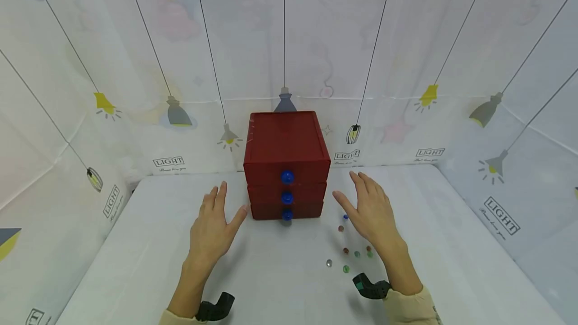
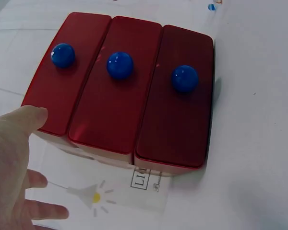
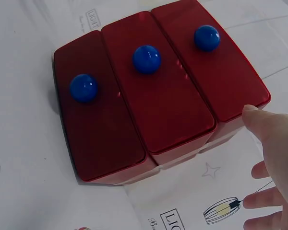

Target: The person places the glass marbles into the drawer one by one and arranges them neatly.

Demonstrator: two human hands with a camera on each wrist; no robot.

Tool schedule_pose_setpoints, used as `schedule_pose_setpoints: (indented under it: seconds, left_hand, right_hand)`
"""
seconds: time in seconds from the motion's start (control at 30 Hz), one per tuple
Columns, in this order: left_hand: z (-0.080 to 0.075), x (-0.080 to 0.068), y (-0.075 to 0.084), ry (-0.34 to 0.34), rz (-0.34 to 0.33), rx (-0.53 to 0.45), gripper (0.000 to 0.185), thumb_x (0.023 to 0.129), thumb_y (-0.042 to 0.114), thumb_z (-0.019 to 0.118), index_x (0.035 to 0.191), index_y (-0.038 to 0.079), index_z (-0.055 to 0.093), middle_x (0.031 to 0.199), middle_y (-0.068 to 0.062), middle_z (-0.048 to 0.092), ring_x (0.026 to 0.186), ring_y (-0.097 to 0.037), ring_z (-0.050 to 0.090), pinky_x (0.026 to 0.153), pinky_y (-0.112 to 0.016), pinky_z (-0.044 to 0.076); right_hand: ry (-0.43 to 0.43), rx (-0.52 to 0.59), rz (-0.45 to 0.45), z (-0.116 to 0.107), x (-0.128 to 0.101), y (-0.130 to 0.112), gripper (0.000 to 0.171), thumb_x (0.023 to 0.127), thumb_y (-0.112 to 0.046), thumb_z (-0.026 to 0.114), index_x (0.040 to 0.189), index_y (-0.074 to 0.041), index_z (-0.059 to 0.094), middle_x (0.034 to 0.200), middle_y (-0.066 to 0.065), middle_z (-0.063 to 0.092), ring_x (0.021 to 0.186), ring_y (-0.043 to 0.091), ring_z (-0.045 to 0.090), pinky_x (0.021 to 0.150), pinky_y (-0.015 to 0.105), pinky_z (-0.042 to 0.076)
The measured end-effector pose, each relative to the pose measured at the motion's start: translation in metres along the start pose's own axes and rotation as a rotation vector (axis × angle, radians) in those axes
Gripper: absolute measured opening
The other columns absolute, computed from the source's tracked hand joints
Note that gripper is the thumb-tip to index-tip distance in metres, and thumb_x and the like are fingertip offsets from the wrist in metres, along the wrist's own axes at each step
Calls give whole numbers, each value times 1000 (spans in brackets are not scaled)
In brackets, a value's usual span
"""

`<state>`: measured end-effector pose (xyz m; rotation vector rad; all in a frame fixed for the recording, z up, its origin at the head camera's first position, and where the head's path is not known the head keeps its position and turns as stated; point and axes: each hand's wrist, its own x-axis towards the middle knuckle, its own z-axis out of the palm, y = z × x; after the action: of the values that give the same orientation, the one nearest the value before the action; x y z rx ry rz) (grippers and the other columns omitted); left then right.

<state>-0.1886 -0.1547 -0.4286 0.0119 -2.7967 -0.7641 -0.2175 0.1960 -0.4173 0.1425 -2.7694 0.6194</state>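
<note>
A red box with three stacked drawers (image 1: 284,137) stands at the back middle of the table. Each drawer front bears a round blue knob (image 1: 287,177), and all the drawers are pushed in. To its left is my left hand (image 1: 212,232), fingers extended and thumb apart, holding nothing. On the other side my right hand (image 1: 372,209) reaches forward the same way, also with nothing in it. In the left wrist view the thumb (image 2: 31,117) overlaps the corner of the top drawer. The right thumb (image 3: 259,120) does likewise in the right wrist view.
Several small glass beads, among them a clear one (image 1: 329,263), a green one (image 1: 345,269) and a brown one (image 1: 340,228), lie scattered near my right hand. A white cloth printed with lamps hangs behind the white table (image 1: 289,275).
</note>
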Motion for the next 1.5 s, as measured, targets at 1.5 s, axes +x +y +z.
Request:
schedule_pose_setpoints:
  seconds: [1.5]
  left_hand:
    - [13,7,50,300,287,-204,48,94,29,67,137,9,56,113,-12,66,94,-24,66,68,-37,59]
  right_hand:
    - [217,146,-234,-18,23,-42,62,100,-40,59,148,-6,40,149,17,49,137,37,47,109,58,45]
